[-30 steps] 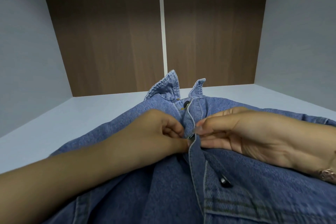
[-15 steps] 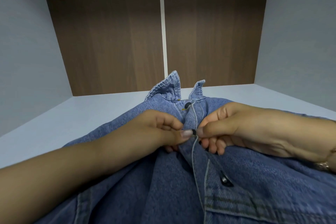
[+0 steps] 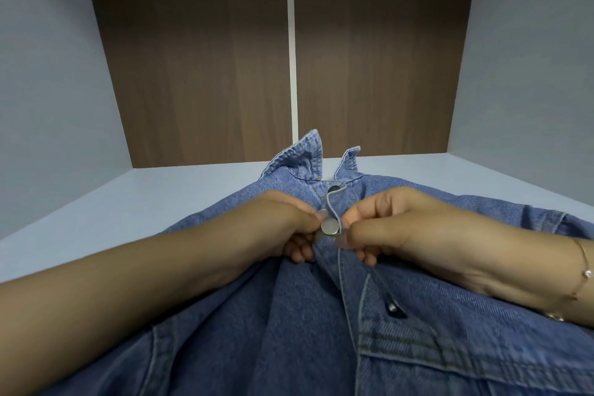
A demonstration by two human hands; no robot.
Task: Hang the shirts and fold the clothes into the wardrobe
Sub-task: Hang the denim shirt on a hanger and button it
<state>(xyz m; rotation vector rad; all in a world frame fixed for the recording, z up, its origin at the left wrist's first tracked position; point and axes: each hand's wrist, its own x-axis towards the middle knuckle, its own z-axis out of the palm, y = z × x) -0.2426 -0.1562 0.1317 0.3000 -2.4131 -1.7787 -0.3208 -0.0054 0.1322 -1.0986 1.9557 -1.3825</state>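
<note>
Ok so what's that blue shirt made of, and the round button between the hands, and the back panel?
The blue shirt looks like denim: diagonal twill weave, faded blue, pale topstitched seams. The round button, between the left hand and the right hand, looks like metal, pale and shiny. The back panel looks like dark wood-grain board, probably laminate, matte.

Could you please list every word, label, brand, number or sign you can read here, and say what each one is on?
None: no text can be read in this view.
The silver button that the left hand and right hand pinch on the denim shirt looks plain, though it is blurred.
The wardrobe's brown back panel bears no lettering.
</note>
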